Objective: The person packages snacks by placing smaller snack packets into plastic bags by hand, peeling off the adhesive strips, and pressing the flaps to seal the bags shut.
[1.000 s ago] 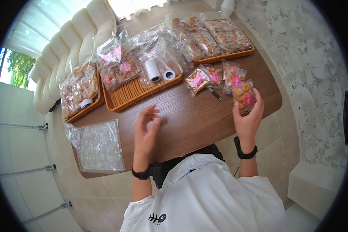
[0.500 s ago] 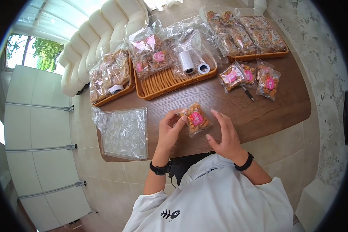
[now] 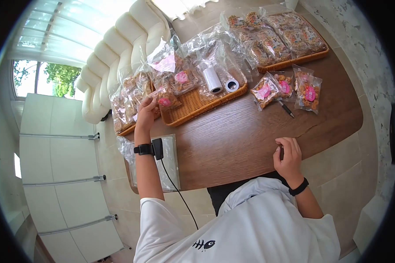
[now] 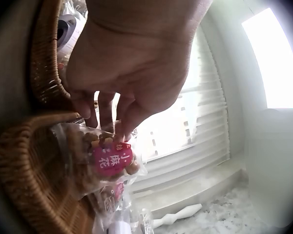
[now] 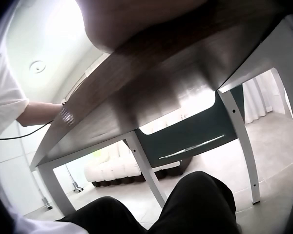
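Brown counter (image 3: pixel 232 140), right hand (image 3: pixel 288 160) by the near edge, that grip loose and empty. Left hand (image 3: pixel 147 113) pinches a snack bag (image 3: pixel 166 100) by its edge, guess that saves squashing it, at the left end of the middle basket (image 3: pixel 202 105). Couch (image 3: pixel 117 55) way back.

I have the L arm (image 3: pixel 149 179) stretched fwd, forearm bare, wrist roughly in line w/ it. L hand (image 3: pixel 145 115) is at the end of that reach, fingers (image 4: pixel 106 104) bent & pinching; tips point downward in the L wrist cam. R arm (image 3: pixel 310 203) reaches less far, forearm slanting fwd & inward. R hand (image 3: pixel 289 158) is back-up, fingers loosely curled, well apart from L.
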Tool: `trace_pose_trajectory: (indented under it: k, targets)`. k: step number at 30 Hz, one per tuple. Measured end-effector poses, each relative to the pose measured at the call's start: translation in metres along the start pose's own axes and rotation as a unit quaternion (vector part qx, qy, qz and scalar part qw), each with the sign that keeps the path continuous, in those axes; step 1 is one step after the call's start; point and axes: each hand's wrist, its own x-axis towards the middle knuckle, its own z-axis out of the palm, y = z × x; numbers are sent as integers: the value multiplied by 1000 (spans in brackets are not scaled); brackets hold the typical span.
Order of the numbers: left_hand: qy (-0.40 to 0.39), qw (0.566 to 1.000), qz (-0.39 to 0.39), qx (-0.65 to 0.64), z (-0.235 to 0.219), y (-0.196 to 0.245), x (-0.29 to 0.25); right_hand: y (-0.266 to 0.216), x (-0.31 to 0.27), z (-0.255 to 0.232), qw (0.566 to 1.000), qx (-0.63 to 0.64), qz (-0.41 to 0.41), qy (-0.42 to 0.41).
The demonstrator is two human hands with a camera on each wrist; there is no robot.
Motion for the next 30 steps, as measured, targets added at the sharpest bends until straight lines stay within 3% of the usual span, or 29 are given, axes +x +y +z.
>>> trace_pose_trajectory:
  k: [4,9,12,14,15,17,18,20,23,30]
  targets:
    - [57,994,21,95,5,-10,6,0,2,-2,1000,-8,2,-7]
    - [161,959,101,211,-1,-31,5,0,3,-1,999,-24,3,-21]
    - [188,934,122,278,23,-14,-15,-1,4,-1,999,-29,3,-24]
    - [183,777,288,529,40,-3,-24,-1,4,-1,999,-31,4,-24]
    - [182,777,288,529,48,5,-29,0,4,-1,999,-32,2,-22]
    - [106,705,269,647,66,18,-40,0,4,-1,999,-35,0,-19]
    - [105,705,270,647,67,15,-39,-1,4,-1,999,-34,0,-19]
    - [102,654,267,700,69,8,-33,-1,5,-1,999,-38,-1,-15]
    - [97,658,221,714,67,5,-31,0,3,-2,999,-36,-5,-14]
    - [134,631,221,732,70,5,-36,0,3,0,999,-29,-2,-21]
